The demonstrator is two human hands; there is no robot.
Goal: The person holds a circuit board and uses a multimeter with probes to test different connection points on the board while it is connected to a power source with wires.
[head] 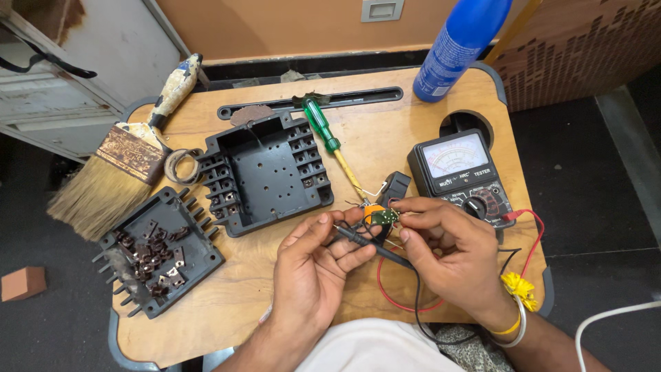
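Two hands met over the near middle of the worktop (pixel 385 148): your right hand (pixel 447 248) pinched the small green circuit board (pixel 383 216), your left hand (pixel 320 265) held the black probe (pixel 365 241) against it. Testing looked under way, with reassembly left. One open black housing (pixel 265 172) sat empty; its lid (pixel 158 251) held brown metal contacts (pixel 155 251).

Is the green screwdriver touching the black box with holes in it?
Apart. The head view shows bare wood between the screwdriver and the box.
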